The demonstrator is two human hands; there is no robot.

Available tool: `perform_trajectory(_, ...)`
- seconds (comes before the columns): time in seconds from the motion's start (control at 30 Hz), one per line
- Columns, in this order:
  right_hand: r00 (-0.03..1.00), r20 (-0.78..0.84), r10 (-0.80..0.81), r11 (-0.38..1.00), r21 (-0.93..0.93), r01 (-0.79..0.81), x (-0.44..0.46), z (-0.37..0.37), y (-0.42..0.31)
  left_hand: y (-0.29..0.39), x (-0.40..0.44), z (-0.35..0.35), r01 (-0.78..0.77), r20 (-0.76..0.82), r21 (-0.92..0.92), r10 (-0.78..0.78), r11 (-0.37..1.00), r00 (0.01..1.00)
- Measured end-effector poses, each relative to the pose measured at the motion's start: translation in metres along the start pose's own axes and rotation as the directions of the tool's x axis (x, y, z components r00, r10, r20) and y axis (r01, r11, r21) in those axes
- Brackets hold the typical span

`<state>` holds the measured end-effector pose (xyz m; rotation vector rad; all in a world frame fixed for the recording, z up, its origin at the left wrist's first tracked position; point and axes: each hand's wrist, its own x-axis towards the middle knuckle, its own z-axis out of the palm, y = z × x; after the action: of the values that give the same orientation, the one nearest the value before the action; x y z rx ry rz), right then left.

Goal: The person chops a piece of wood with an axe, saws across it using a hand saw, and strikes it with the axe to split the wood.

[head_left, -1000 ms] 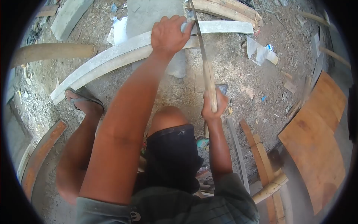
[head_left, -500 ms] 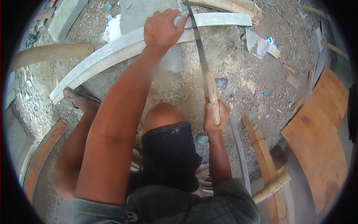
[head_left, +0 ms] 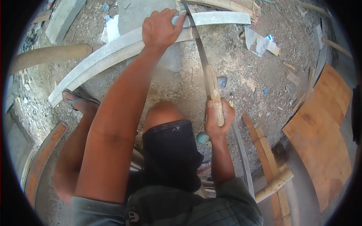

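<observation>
My left hand [head_left: 163, 29] presses down on a long pale grey wooden beam [head_left: 109, 52], its fingers wrapped over the top edge close to the saw. My right hand [head_left: 219, 117] is closed around the light wooden handle of a handsaw [head_left: 203, 56]. The dark blade runs away from me and crosses the beam just right of my left hand, at a cut line. A paler piece of the beam [head_left: 222, 17] extends right of the blade. The blade's far end reaches the top edge of the view.
Bent plywood sheets [head_left: 320, 139] lie at the right. Wooden strips [head_left: 264, 154] and a round pole [head_left: 277, 184] are at lower right. Another pole [head_left: 52, 58] and a concrete block [head_left: 66, 20] stand at left. Paper scraps [head_left: 258, 41] litter the gravelly ground. My sandalled foot [head_left: 77, 100] is near the beam's left end.
The whole view has shifted slightly left and up. The saw leans a little more to the left. Both hands keep their grip.
</observation>
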<state>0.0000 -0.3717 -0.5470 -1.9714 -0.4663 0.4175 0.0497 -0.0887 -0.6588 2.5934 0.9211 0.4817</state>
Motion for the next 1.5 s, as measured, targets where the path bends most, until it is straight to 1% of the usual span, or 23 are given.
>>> perform_trajectory(0.07,1.0,-0.02,0.018,0.999,0.032,-0.017,0.001,0.003,-0.006,-0.001,0.001,0.001,0.01,-0.001,-0.024,-0.01,1.0,1.0)
perform_trajectory(0.13,0.999,-0.038,0.039,0.997,0.065,-0.037,-0.002,0.002,-0.011,-0.001,0.0,0.002,-0.019,-0.024,-0.035,0.018,0.999,1.0)
perform_trajectory(0.23,0.999,-0.014,0.05,0.999,0.016,-0.05,-0.013,-0.003,-0.02,0.0,-0.001,0.0,0.005,-0.007,-0.015,-0.005,1.0,1.0)
perform_trajectory(0.3,0.993,0.029,0.112,0.993,0.026,-0.113,-0.013,-0.005,-0.029,-0.001,-0.002,0.001,-0.008,-0.003,-0.024,0.008,1.0,1.0)
perform_trajectory(0.37,0.995,0.031,0.092,0.996,0.011,-0.093,-0.011,-0.005,-0.034,-0.002,0.001,0.002,-0.021,-0.01,-0.028,0.021,0.999,1.0)
perform_trajectory(0.43,0.996,0.033,0.079,0.997,-0.001,-0.079,-0.007,-0.003,-0.041,-0.001,0.001,0.0,-0.001,0.036,-0.006,0.001,1.0,0.999)
perform_trajectory(0.5,0.998,0.023,0.061,0.998,-0.021,-0.061,0.0,-0.001,-0.05,-0.001,0.0,-0.001,0.005,0.049,-0.002,-0.005,1.0,0.999)
perform_trajectory(0.53,0.998,0.023,0.061,0.998,-0.024,-0.06,0.005,0.002,-0.049,0.0,0.0,-0.001,0.008,0.06,0.001,-0.008,1.0,0.998)
perform_trajectory(0.6,0.993,0.001,0.122,0.993,-0.004,-0.122,0.029,0.013,-0.044,-0.001,0.0,0.0,0.002,0.069,-0.005,-0.002,1.0,0.998)
perform_trajectory(0.67,0.999,-0.042,0.019,1.0,-0.024,-0.02,0.062,0.034,-0.036,-0.001,0.002,-0.001,-0.006,0.074,-0.005,0.006,1.0,0.997)
perform_trajectory(0.77,0.998,-0.056,-0.003,1.0,0.028,0.005,0.111,0.061,-0.027,0.001,0.003,-0.004,0.017,0.077,0.017,-0.018,1.0,0.997)
perform_trajectory(0.83,0.997,-0.082,-0.014,0.999,0.038,0.017,0.13,0.073,-0.03,-0.001,0.003,0.0,0.005,0.037,0.005,-0.005,1.0,0.999)
perform_trajectory(0.97,0.995,-0.077,-0.069,0.998,0.005,0.07,0.121,0.071,-0.033,0.001,0.001,-0.001,0.013,0.045,0.008,-0.013,1.0,0.999)
perform_trajectory(1.03,0.997,-0.07,-0.014,1.0,-0.008,0.014,0.106,0.067,-0.038,0.0,-0.001,-0.002,-0.007,0.04,-0.004,0.007,1.0,0.999)
perform_trajectory(1.07,0.998,-0.066,-0.017,1.0,-0.005,0.017,0.101,0.065,-0.04,0.0,-0.004,-0.003,-0.004,0.038,0.0,0.004,1.0,0.999)
perform_trajectory(1.13,0.995,-0.036,0.09,0.995,0.042,-0.088,0.086,0.057,-0.041,0.003,-0.014,-0.005,-0.106,-0.005,-0.005,0.106,0.994,0.994)
perform_trajectory(1.17,0.996,-0.036,0.082,0.996,0.043,-0.08,0.077,0.052,-0.039,0.003,-0.006,-0.004,-0.107,-0.013,-0.004,0.107,0.994,0.994)
perform_trajectory(1.23,0.996,-0.07,0.048,0.998,-0.026,-0.05,0.055,0.043,-0.031,-0.001,0.0,-0.003,-0.013,0.081,-0.038,0.016,0.999,0.997)
perform_trajectory(1.27,0.997,-0.052,0.056,0.998,-0.031,-0.058,0.044,0.041,-0.026,-0.003,-0.007,-0.005,0.005,0.089,-0.034,-0.002,0.999,0.996)
perform_trajectory(1.33,0.993,-0.048,0.109,0.994,0.035,-0.107,0.045,0.04,-0.021,-0.001,-0.001,0.001,-0.039,0.097,-0.017,0.04,0.999,0.994)
perform_trajectory(1.37,0.993,-0.051,0.11,0.993,0.034,-0.109,0.045,0.038,-0.019,-0.003,-0.001,0.003,-0.052,0.058,-0.021,0.053,0.998,0.997)
perform_trajectory(1.43,0.993,-0.036,0.112,0.994,-0.011,-0.112,0.05,0.036,-0.028,-0.001,-0.002,-0.002,-0.033,0.084,-0.017,0.034,0.999,0.996)
perform_trajectory(1.5,0.99,-0.034,0.138,0.99,0.012,-0.138,0.047,0.033,-0.028,0.0,-0.001,-0.003,-0.023,0.102,-0.021,0.025,1.0,0.994)
